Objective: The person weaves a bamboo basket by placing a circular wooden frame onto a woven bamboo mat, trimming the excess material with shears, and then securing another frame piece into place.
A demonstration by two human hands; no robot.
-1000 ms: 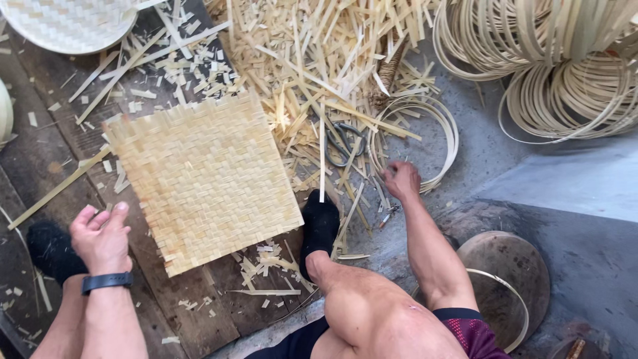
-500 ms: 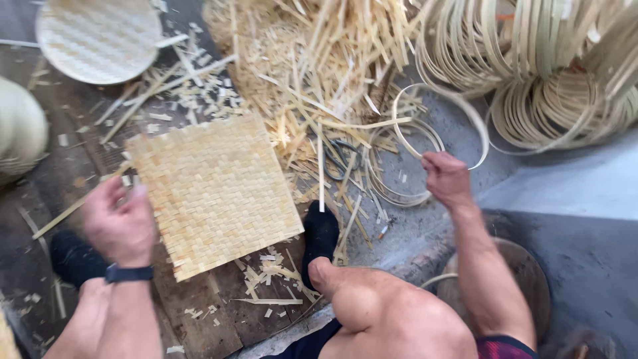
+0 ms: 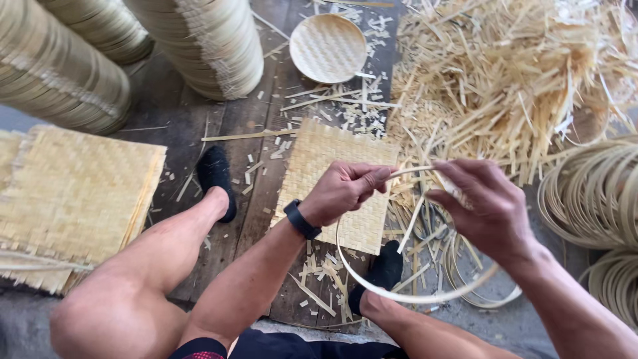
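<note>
Bamboo hoop | now lifted | both hands gripping

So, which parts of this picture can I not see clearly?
Head view only:
- Bamboo hoop: its top is hidden inside the left hand and right hand.
- Woven square mat: partly covered by the left hand.
- Stacked mats: cut off by the left edge.
- Hoop coils: cut off by the right edge.
</note>
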